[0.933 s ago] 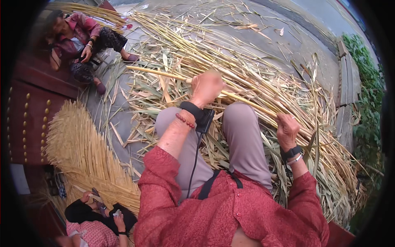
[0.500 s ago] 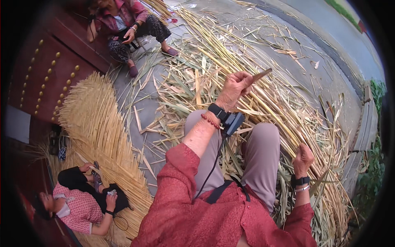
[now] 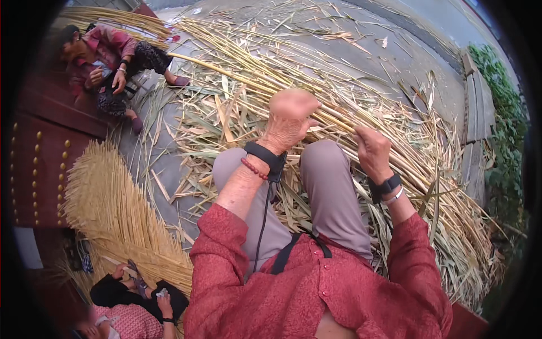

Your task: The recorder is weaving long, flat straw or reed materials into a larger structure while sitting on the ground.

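Your right hand (image 3: 374, 151) is now curled nearer your left hand (image 3: 288, 117). Both reach far over long, thin yellow reed stalks (image 3: 340, 117); whether they pinch any, I cannot tell.

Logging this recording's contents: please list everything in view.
cut stalks: many, yellow, centre to right
leaf strips: many, pale, around them
woven mat: one, tan, lower left
studded door: one, red, left
other people: two, red and pink tops, left
ledge: one, grey, right
plants: several, green, far right
wristbands: two, black, own wrists
bead bracelet: one, red, left wrist
shirt: one, red, bottom
trousers: one pair, greyish, centre
left hand: one, bare, centre
right hand: one, bare, centre right
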Action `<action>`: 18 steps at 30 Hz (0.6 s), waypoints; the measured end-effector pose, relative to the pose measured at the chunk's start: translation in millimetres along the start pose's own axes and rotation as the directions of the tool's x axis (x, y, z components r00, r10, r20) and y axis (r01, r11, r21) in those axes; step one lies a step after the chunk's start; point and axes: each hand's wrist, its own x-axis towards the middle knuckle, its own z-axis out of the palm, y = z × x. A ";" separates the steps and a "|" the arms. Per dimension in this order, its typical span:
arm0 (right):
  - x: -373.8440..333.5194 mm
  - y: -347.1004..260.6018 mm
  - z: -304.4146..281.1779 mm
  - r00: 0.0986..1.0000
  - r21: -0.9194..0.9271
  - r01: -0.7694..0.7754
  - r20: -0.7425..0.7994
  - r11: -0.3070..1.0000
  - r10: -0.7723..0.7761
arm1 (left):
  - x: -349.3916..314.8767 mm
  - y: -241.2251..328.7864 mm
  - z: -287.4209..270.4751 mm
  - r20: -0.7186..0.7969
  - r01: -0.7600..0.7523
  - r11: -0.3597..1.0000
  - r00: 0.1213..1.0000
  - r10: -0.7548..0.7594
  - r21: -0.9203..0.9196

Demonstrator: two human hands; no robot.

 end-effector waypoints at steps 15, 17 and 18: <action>-74.9 64.7 -83.0 0.990 -0.317 -0.077 -0.136 0.945 0.035 | 15.1 -27.6 -0.7 -0.053 0.173 0.952 0.985 -0.165 0.252; -86.1 73.9 -90.7 0.960 -0.259 -0.263 -0.168 0.929 0.225 | 15.5 -30.2 3.5 -0.096 0.211 0.927 0.977 -0.190 0.310; -86.8 78.0 -90.3 0.956 -0.249 -0.260 -0.204 0.933 0.212 | 15.0 -31.2 4.8 -0.081 0.201 0.930 0.979 -0.185 0.307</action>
